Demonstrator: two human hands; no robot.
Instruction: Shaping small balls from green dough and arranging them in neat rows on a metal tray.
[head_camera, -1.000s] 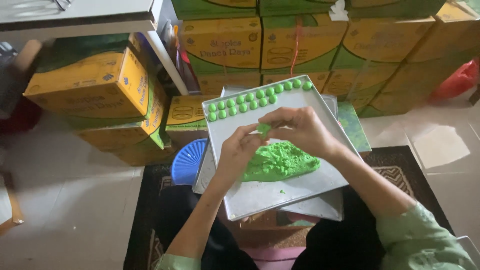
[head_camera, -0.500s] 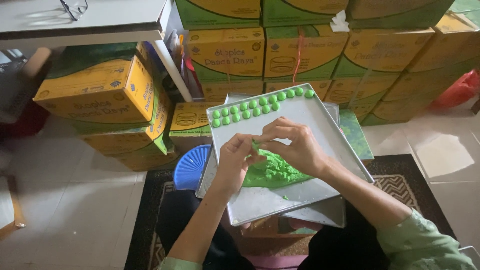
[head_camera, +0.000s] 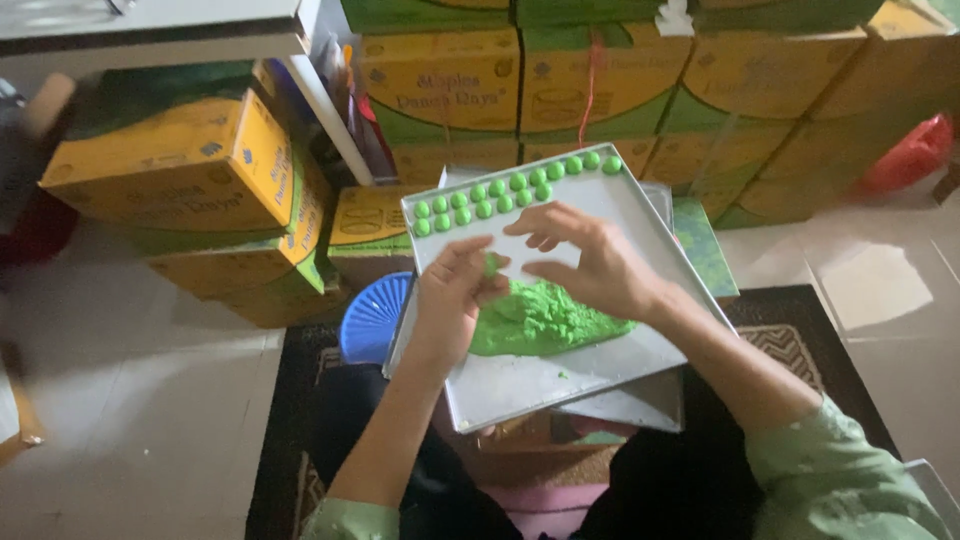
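A matt, smooth metal tray (head_camera: 600, 370) is seen; soft, rough green dough (head_camera: 545, 320) is heaped near its front edge, glossy cardboard boxes (head_camera: 440, 80) behind.

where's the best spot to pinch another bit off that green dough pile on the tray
Probably the right-hand edge of the green dough mound, coming from above with the right hand. That side tapers thin and low toward the metal tray, so a small piece should pull free there. The left hand covers the mound's left side and already pinches a small green piece.
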